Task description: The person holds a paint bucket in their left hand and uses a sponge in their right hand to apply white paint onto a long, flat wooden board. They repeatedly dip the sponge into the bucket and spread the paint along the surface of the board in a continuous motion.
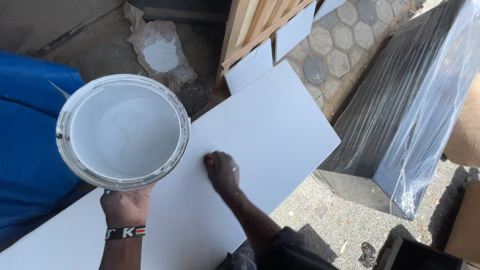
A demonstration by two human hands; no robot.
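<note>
The left hand (125,206) holds a bucket (122,131) of white paint from below, fingers clamped under its base. The right hand (221,169), fingers curled together, presses on the white board (280,125). The board looks evenly coated already; only touch-ups seem left.

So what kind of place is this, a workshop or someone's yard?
Probably an outdoor furniture-finishing yard: a large white board lies over gravel, painted panels lean in a wooden rack, and a plastic-wrapped dark cabinet stands on hexagonal pavers.
</note>
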